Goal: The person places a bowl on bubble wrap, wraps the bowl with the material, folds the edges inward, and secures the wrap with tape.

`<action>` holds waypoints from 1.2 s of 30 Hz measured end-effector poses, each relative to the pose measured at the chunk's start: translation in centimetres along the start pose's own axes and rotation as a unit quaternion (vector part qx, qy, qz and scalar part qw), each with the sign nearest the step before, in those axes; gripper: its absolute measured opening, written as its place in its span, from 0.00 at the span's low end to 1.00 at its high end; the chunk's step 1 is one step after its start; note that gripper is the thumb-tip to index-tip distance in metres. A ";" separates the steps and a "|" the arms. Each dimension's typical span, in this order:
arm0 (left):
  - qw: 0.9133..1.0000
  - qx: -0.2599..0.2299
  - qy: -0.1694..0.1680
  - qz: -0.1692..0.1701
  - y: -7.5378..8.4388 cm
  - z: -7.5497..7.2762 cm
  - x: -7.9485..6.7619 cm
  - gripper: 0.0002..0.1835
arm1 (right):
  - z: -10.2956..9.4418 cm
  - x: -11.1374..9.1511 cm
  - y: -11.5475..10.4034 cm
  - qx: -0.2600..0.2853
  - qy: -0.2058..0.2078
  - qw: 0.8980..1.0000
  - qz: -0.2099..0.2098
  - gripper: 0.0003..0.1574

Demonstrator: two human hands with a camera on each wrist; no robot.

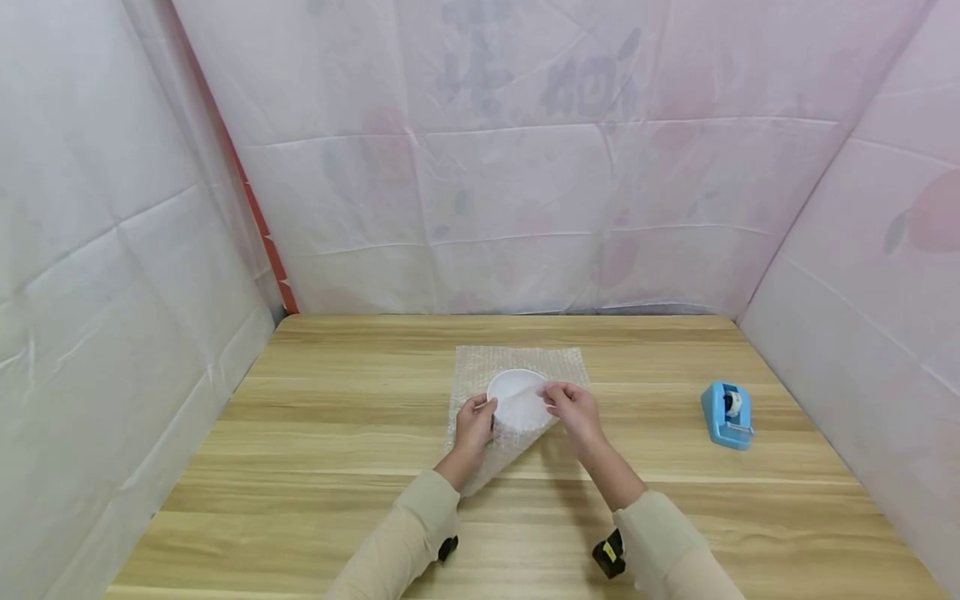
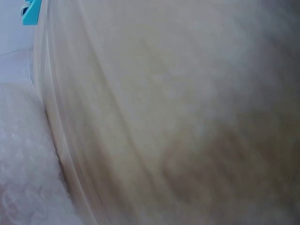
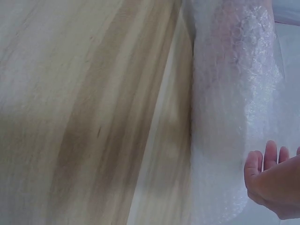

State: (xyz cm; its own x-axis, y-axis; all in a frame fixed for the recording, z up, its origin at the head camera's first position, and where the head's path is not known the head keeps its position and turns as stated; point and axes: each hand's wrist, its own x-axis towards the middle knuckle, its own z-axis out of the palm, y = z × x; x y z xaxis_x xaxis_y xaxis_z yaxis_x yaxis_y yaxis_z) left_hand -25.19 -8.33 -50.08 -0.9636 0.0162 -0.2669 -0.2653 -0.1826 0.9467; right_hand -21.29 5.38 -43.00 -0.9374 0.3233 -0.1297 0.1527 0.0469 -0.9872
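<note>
Head view first: the right hand (image 1: 573,410) has thumb and fingertips pinched together on the bubble wrap (image 1: 483,362), at the flap drawn up to the bowl's right rim. The left hand (image 1: 474,425) is curled in at the left rim, thumb on the edge, gripping the white bowl (image 1: 513,383); can't tell if it's got some of the sheet too. Left wrist view doesn't show the fingers at all.

Bowl's just below the middle of the frame, on the wrap, its lower part under the film. I'd let that left thumb pin the rim and do all the pulling with the right — lay the flap snug across the top, smooth it, then slide the thumb out last. Yank too hard and I reckon the bowl skids or the flap springs back.

Farther out, the wooden table (image 1: 337,400) gives room all round. The blue tape dispenser (image 1: 727,415) sits right of centre — handy, but I'd get the fold flat before reaching over.
</note>
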 end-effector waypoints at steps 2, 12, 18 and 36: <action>1.000 0.001 0.001 0.002 0.0 0.0 0.0 0.19 | 0.0 -0.1 0.4 -0.015 -0.005 1.000 -0.022 0.16; 1.000 0.018 -0.013 -0.004 0.3 -0.4 0.1 0.19 | -1.0 -1.1 3.6 -0.277 -0.073 0.902 -0.323 0.12; 0.999 0.031 -0.033 -0.005 0.9 -1.6 0.4 0.20 | -1.1 -1.4 5.0 -0.370 -0.076 0.820 -0.429 0.11; 0.995 0.068 0.043 0.053 3.2 -5.7 2.0 0.19 | -1.8 -0.7 6.1 -0.449 -0.083 0.761 -0.460 0.19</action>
State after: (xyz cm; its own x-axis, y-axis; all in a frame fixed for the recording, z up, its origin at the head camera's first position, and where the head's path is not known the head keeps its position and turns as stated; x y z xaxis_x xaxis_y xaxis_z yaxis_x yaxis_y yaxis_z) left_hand -27.73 -14.53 -48.64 -0.9816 -0.0815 -0.1724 -0.1693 -0.0444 0.9846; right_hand -19.18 7.13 -48.77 -0.7916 -0.3572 0.4957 -0.5102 0.8328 -0.2147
